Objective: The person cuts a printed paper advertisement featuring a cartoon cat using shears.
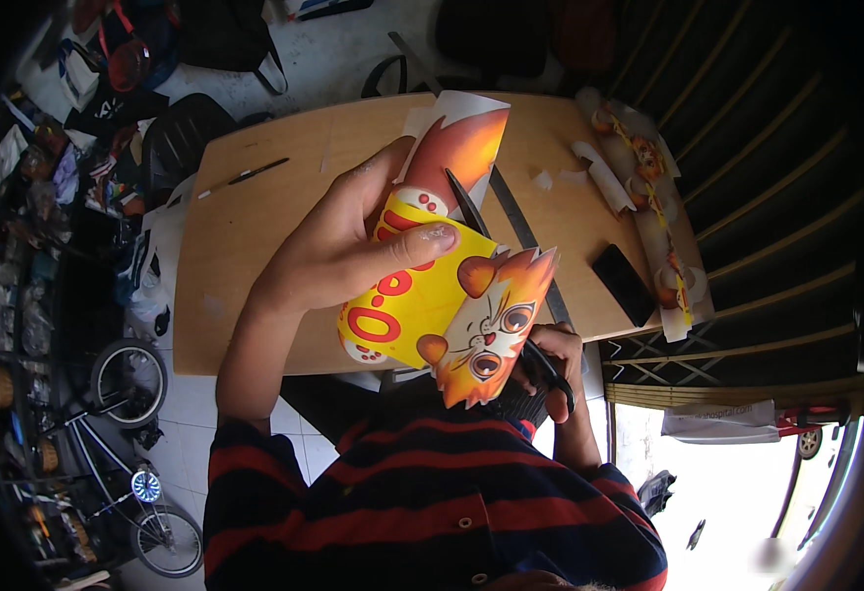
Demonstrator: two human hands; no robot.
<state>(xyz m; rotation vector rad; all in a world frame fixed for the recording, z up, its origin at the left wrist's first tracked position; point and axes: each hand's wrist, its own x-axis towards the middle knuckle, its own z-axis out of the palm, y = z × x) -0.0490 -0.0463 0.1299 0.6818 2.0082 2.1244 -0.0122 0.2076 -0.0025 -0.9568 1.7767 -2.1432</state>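
Note:
My left hand (353, 231) is closed on a printed paper cutout (422, 295), thumb on its front and fingers behind it. The cutout shows an orange cartoon cat's head, a yellow sign with red lettering, and a brown-orange tail part that curls at the far end. In my right hand (555, 364), close to my body, is a pair of black-handled scissors (548, 379). Their dark blades (467, 205) show by the tail part, beyond the yellow sign; the middle of the scissors is hidden behind the paper. Most of my right fingers are hidden too.
The wooden table (245, 227) bears a black pen (258, 170), a black phone (623, 286) and a dark flat strip (513, 212). Printed cat paper (648, 187) lies along its right end. A bicycle (141, 483) and crowded shelves (18, 325) stand at left, a slatted gate (767, 148) at right.

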